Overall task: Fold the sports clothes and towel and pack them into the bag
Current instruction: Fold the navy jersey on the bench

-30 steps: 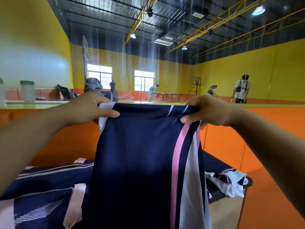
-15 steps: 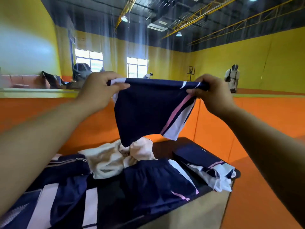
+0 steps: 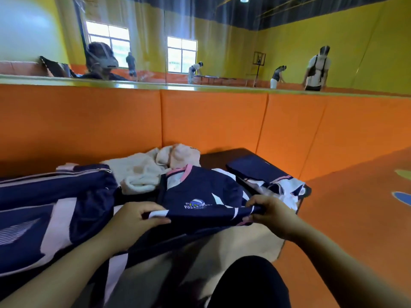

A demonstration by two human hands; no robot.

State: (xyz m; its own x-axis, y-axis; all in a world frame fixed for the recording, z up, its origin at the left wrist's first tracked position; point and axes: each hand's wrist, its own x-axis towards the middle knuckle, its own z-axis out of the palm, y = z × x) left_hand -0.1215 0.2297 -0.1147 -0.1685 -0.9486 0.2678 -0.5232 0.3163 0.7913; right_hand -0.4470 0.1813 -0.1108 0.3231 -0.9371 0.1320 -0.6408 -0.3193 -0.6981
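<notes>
A navy sports garment (image 3: pixel 200 216) with white and pink stripes lies low across the near edge of the box top. My left hand (image 3: pixel 133 216) grips its left end and my right hand (image 3: pixel 269 213) pinches its right end. Under and behind it lies a navy jersey (image 3: pixel 200 187) with a pink collar and a volleyball logo. A cream towel (image 3: pixel 142 172) is bunched up behind that. The navy and pink sports bag (image 3: pixel 51 205) sits on the left, its zip along the top. A folded navy piece (image 3: pixel 260 172) lies at the right end.
The clothes rest on a low box (image 3: pixel 251 243) with a tan front, pushed against an orange padded wall (image 3: pixel 211 118). A mirror above shows people in the hall. Orange floor (image 3: pixel 355 214) spreads to the right. My dark-clad knee (image 3: pixel 244 283) is at the bottom.
The garment I held up at chest height has come down onto the pile at the box's near edge. Both hands kept their hold, and the view tilted downward.
</notes>
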